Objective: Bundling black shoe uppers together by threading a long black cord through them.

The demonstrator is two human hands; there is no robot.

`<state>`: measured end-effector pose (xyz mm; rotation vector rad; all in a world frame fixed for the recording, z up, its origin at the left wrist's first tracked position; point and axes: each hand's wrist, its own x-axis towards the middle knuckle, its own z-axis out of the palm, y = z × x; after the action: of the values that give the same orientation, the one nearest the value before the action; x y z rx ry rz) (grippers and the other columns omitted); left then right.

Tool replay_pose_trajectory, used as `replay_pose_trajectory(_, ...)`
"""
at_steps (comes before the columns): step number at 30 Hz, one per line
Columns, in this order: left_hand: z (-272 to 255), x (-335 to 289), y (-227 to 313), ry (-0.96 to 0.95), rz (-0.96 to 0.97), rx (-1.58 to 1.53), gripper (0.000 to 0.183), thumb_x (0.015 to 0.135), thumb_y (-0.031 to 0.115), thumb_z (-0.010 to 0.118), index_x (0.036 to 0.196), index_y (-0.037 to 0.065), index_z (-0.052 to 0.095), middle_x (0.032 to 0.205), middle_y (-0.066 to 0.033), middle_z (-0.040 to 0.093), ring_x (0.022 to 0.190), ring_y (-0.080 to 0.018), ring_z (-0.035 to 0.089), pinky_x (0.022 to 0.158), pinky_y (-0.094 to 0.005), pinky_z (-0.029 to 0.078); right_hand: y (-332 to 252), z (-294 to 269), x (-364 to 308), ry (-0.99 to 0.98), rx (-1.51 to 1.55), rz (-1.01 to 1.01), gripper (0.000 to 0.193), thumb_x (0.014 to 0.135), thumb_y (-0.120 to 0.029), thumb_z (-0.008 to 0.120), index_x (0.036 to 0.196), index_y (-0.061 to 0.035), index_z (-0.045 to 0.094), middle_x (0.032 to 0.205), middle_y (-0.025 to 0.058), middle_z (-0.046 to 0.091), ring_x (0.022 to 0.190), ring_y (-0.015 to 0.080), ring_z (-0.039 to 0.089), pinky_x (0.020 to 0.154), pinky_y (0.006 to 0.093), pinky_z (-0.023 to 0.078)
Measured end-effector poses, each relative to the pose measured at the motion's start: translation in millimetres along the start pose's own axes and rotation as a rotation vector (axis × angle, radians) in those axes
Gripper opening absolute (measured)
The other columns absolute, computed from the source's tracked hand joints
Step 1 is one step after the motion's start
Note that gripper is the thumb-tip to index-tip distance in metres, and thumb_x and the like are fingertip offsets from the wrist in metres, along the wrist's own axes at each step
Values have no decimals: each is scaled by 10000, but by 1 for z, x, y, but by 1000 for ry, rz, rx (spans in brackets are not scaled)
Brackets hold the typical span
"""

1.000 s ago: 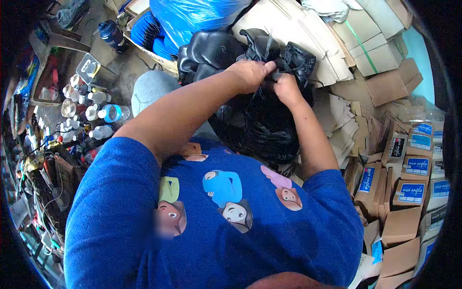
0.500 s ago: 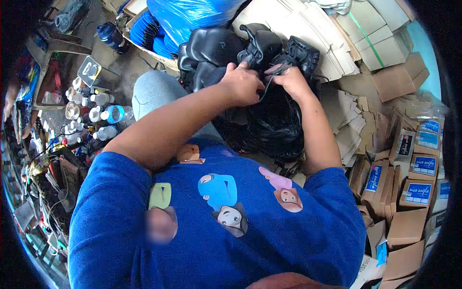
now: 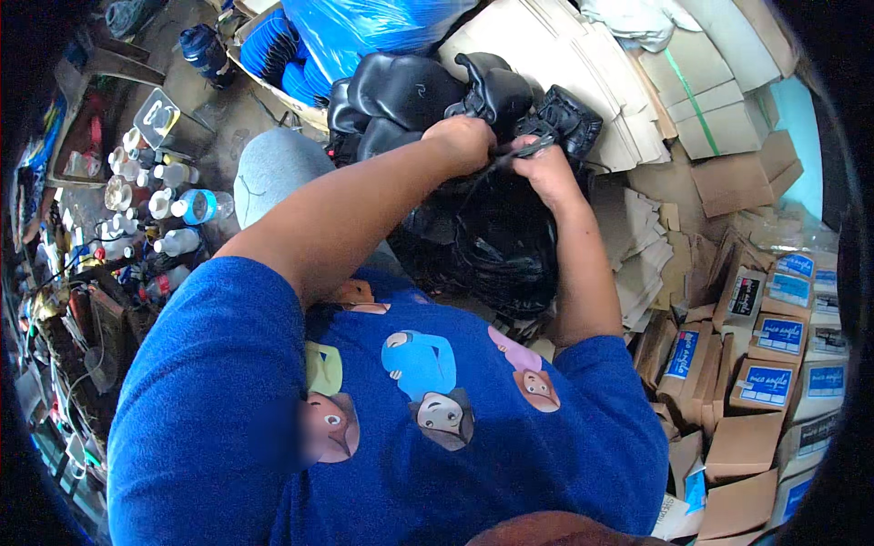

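In front of me lies a pile of shiny black boxing gloves (image 3: 405,91). My left hand (image 3: 461,143) is closed at the near side of the pile, its fingertips mostly hidden behind its back. Just to its right, my right hand (image 3: 544,171) pinches a thin black lace (image 3: 532,147). The lace stretches between both hands. Beyond the right hand a glove with a laced cuff (image 3: 571,123) rests on its side. A crumpled black plastic bag (image 3: 505,250) hangs below my hands, close to my lap.
Flattened cardboard sheets (image 3: 555,64) are stacked behind the gloves, beside a blue plastic bag (image 3: 373,36). An open box holds blue coiled material (image 3: 270,47). Several bottles (image 3: 196,207) crowd the left floor. Small cardboard boxes with blue labels (image 3: 765,387) line the right.
Both hands have drawn nearer to me, and the lace now runs tighter between them. The left hand has turned and closed more. My view has shifted slightly.
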<state>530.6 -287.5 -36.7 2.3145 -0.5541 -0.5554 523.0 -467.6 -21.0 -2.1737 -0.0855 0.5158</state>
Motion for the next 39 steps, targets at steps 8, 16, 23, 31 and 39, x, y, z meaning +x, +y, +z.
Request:
replay_pose_trajectory(8, -4, -3, -1, 3, -10, 7, 247, 742, 201, 532, 967, 178, 632, 935, -132, 616, 869, -298, 592, 787, -392, 469, 8, 1, 4, 8, -9, -14, 204, 630, -50, 640, 817, -27, 560, 739, 14, 562, 726, 100, 501, 660, 239, 405)
replay_pose_trajectory(16, -1, -2, 0, 12, -39, 85, 229, 753, 190, 509, 946, 148, 626, 911, -142, 617, 866, -311, 589, 785, -414, 466, -2, 25, -6, 239, -726, -317, 184, 689, -52, 577, 865, -48, 522, 931, 190, 562, 774, 388, 563, 684, 429, 465)
replay_pose_trajectory(23, 6, 6, -7, 70, -27, -67, 250, 746, 184, 519, 969, 148, 626, 898, -161, 613, 853, -307, 590, 781, -390, 466, 17, 21, -5, 339, -914, -503, 95, 782, -73, 451, 876, -67, 444, 988, 180, 524, 649, 374, 573, 568, 438, 482)
replay_pose_trajectory(31, 11, 5, -16, 123, 72, -109, 291, 782, 163, 473, 1034, 183, 616, 976, -130, 610, 918, -286, 581, 821, -370, 454, 17, 22, -4, 359, -933, -597, 96, 779, -135, 502, 856, -84, 475, 862, 153, 567, 634, 323, 581, 562, 390, 486)
replay_pose_trajectory(39, -15, 0, -6, 1, 136, 103, 246, 751, 126, 482, 945, 147, 633, 908, -120, 624, 911, -276, 586, 811, -362, 450, 13, 21, -7, 353, -959, -611, 77, 782, -70, 456, 855, -76, 482, 798, 149, 562, 676, 320, 587, 582, 391, 488)
